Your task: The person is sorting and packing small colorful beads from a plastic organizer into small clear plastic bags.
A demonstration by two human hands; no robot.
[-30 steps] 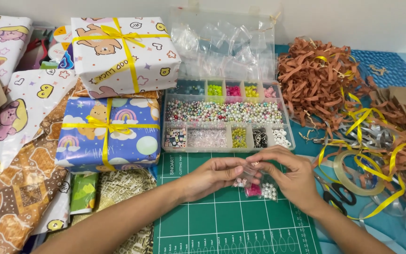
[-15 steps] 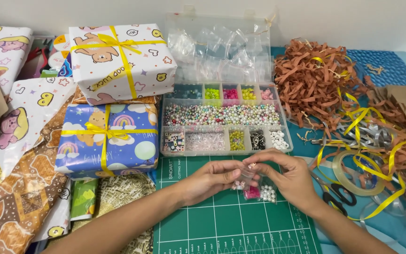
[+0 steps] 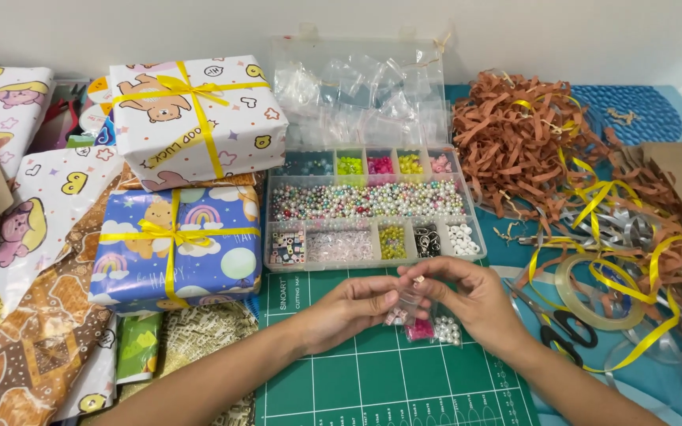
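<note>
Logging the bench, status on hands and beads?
Both hands, left hand and right hand, pinch a small clear bag. Loose beads on green mat. Bead box open behind.

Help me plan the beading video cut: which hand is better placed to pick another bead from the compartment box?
Probably the right hand. Its fingertips pinch only a small bead and sit just below the bead box. The left hand is holding the small clear bag, so it seems occupied.

Both forearms reach in from the lower edge and converge at the middle. The left hand point(image 3: 353, 309) is curled, fingers pinched toward the right. The right hand point(image 3: 467, 296) meets it, thumb and forefinger pinched, fingertips nearly touching.
</note>
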